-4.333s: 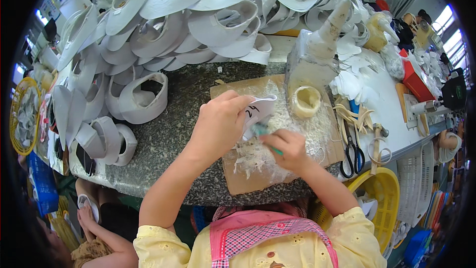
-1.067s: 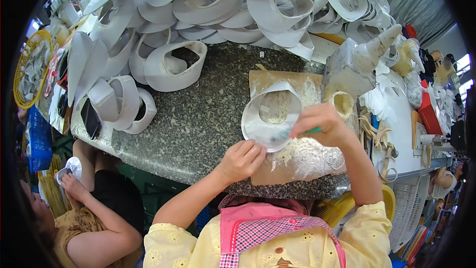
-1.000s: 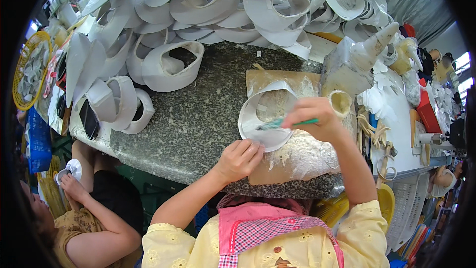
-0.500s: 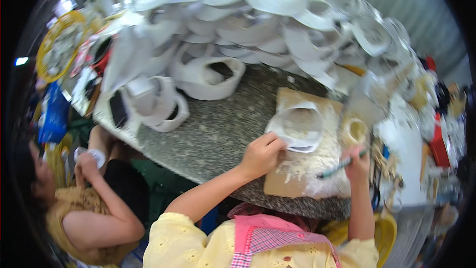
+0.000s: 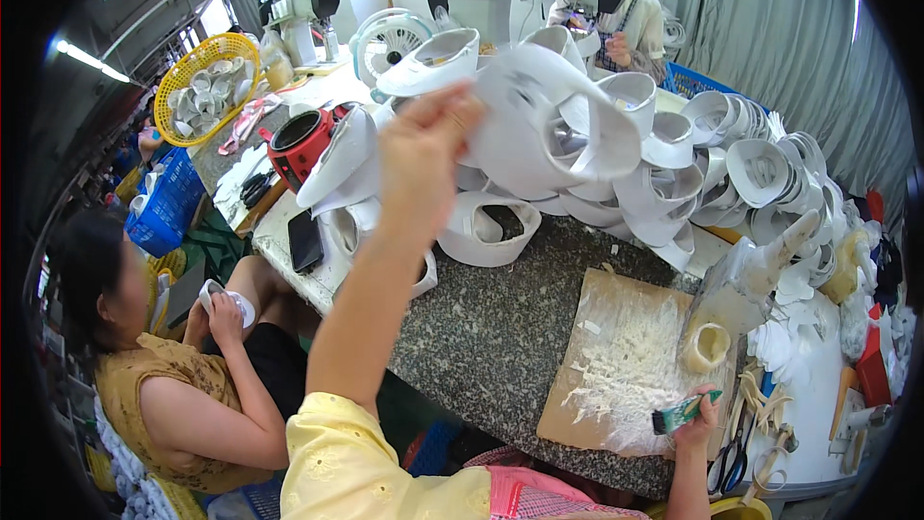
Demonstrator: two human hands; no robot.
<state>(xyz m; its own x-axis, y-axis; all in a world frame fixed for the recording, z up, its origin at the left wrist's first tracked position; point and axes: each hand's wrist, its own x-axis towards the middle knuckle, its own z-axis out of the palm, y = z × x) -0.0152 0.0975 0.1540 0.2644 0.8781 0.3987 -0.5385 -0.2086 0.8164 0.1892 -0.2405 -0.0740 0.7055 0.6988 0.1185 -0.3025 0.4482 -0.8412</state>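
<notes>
My left hand (image 5: 423,140) is raised over the far side of the table, gripping the edge of a white shoe upper (image 5: 510,125) that is slightly blurred. It hangs in front of a heap of similar white uppers (image 5: 664,188). At the near right, the fingers of my right hand (image 5: 695,431) are closed round a green-handled brush (image 5: 681,411), its dark bristles pointing left. The brush is over the lower right of a brown board (image 5: 568,390) crusted with whitish residue. A small pot (image 5: 707,347) with a pale yellowish rim stands at the board's right edge.
At left, a seated co-worker (image 5: 192,385) handles a small white piece. A black phone (image 5: 305,241) and a red pot (image 5: 296,135) lie along the table's left side. Scissors (image 5: 731,467) rest right of the board. A fan (image 5: 390,43) stands behind the heap.
My left hand has lifted the white upper off the board and carried it far and left to the heap. My right hand still holds the brush, now lower in view. The view has tilted up.
</notes>
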